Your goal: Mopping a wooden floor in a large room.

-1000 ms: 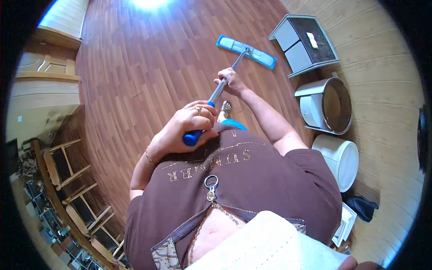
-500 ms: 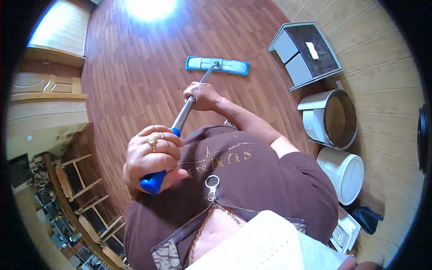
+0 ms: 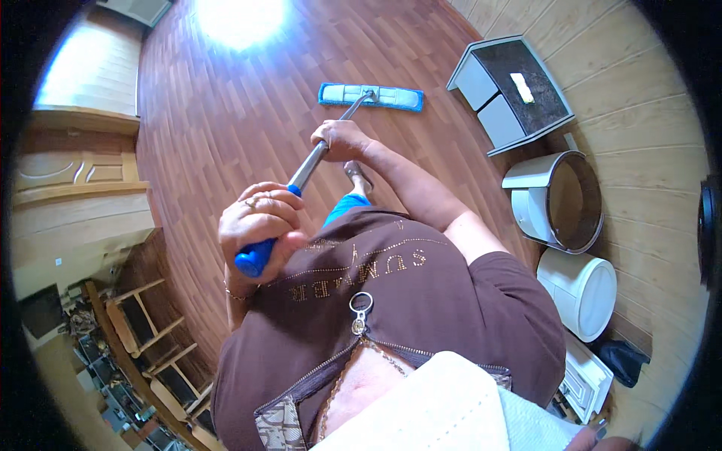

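Note:
A flat mop (image 3: 395, 98) with a blue-fringed, pale blue head lies on the wood floor ahead of me. Its metal pole slants back toward my chest and ends in a blue grip. My left hand (image 3: 260, 224), wearing a ring, is closed around that blue grip (image 3: 254, 259) at the top end. Further down, my right hand (image 3: 343, 140) wraps the metal pole, with its arm stretched forward. Beyond the right wrist, one of my feet (image 3: 356, 177) shows in a shoe.
Along the right wall stand a dark-topped white cabinet (image 3: 489, 113), a round-ended cabinet (image 3: 526, 210), a white drum-shaped container (image 3: 594, 299) and a black bag (image 3: 623, 363). A wooden door (image 3: 83, 165) is at left, above wooden chairs (image 3: 143, 316). Bright glare lies on the far floor.
The mop head has slid slightly forward and to the right. Both hands have moved forward with the pole, and my foot and blue trouser leg have come into sight.

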Tool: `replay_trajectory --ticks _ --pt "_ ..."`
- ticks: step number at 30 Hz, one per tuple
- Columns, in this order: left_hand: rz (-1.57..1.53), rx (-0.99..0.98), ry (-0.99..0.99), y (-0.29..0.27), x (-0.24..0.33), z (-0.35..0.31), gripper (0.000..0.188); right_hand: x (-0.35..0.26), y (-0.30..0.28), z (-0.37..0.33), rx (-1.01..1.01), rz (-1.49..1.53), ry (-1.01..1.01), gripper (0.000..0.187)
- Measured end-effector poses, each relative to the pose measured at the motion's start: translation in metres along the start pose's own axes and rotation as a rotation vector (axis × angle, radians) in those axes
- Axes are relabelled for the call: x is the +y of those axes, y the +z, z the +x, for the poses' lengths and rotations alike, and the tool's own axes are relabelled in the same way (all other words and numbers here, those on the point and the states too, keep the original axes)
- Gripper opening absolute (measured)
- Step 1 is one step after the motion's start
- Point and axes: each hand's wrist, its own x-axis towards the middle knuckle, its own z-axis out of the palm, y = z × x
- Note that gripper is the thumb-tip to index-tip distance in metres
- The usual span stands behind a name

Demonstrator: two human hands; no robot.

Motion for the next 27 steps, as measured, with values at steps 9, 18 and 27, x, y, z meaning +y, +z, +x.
replay_trajectory --ticks 9,18,27 --pt "-0.012 -0.073 0.059 0.018 -0.127 0.077 0.017 0.14 -0.015 0.074 0.052 0.057 0.117 0.01" --pt "-0.184 -0.058 0.095 -0.034 -0.197 0.15 0.025 0.176 -0.07 0.11 0.106 0.316 0.217 0.021" --pt "-0.276 -0.324 0.269 -0.083 -0.235 0.168 0.031 0.141 -0.044 0.121 0.609 0.039 0.246 0.018"
